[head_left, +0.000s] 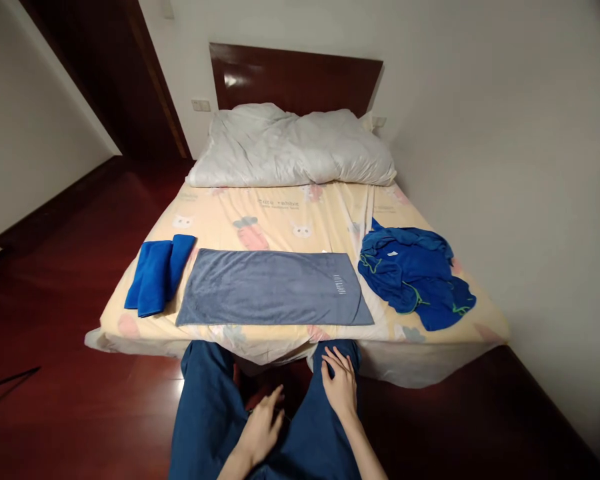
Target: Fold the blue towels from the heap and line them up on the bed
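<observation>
A grey-blue towel (275,287) lies spread flat near the front edge of the bed, with small pale lettering at its right end. To its left rest folded bright blue cloths (155,277). On the right is a crumpled heap of blue fabric (415,273) with green cords and a small white label. My left hand (265,423) is over my left thigh, its fingers apart and nothing in it. My right hand (340,380) lies on my right knee with fingers spread, holding nothing. Both hands are below the bed's front edge, apart from the cloths.
The bed (210,217) has a pale yellow patterned sheet. A white quilt (295,147) is bunched before the dark wooden headboard (300,80). A wall stands along the right side. Dark red floor (70,387) and a thin black rod (10,379) show at the left.
</observation>
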{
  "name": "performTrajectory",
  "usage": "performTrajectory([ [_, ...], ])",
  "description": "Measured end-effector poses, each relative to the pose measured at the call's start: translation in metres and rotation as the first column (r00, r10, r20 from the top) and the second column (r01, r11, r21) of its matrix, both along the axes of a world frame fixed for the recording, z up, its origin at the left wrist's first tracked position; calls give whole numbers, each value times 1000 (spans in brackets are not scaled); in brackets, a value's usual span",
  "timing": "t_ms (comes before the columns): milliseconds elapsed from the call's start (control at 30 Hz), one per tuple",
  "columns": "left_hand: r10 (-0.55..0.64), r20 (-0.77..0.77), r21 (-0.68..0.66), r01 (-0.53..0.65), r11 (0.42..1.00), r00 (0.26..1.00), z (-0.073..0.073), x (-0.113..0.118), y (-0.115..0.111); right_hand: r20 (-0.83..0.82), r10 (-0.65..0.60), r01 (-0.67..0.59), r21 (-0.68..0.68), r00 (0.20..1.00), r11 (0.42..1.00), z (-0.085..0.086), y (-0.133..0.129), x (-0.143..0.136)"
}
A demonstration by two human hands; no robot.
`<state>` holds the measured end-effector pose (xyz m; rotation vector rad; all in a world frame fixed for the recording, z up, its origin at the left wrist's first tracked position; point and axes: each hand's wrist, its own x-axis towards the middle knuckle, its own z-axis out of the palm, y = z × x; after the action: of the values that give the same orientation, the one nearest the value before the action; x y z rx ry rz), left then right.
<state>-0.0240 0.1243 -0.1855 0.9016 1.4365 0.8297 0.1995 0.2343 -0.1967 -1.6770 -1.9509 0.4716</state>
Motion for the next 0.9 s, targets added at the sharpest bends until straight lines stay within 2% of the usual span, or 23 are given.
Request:
performTrajectory([
  [67,190,120,4,-192,981,974,12,4,28,-29,4,-4,7,1000,1000,1,5,2],
  [100,282,219,-23,-284,958,934,18,6,44,-39,7,-6,11,999,1000,1,6,3],
  [133,368,330,-73,-365,928,870,23,9,60,-46,9,-9,15,999,1000,0,6,3],
  [200,491,532,-199,-462,864,690,30,17,88,-52,9,-8,20,999,1000,-1,3,4],
  [267,559,663,-314,-493,812,497,33,24,109,-52,15,-14,22,999,1000,-2,1,4],
  [333,596,731,-398,-501,768,333,31,31,124,-57,23,-21,24,998,999,-3,0,5],
  [433,637,761,-489,-537,688,124,27,36,139,-76,25,-23,27,997,999,-3,2,6],
  [500,647,762,-531,-555,640,16,23,38,147,-89,19,-17,23,996,1000,-3,4,6],
  [600,621,780,-550,-550,628,-71,18,40,159,-103,4,-3,14,995,1000,-3,5,5],
  [767,556,822,-527,-537,658,-126,12,40,178,-162,-32,26,-36,986,999,3,6,2],
  [833,557,817,-543,-520,659,-148,10,41,183,-221,-82,64,-83,972,994,15,16,1],
  [900,578,798,-574,-511,640,-173,9,42,185,-264,-110,81,-119,958,990,35,40,-7],
])
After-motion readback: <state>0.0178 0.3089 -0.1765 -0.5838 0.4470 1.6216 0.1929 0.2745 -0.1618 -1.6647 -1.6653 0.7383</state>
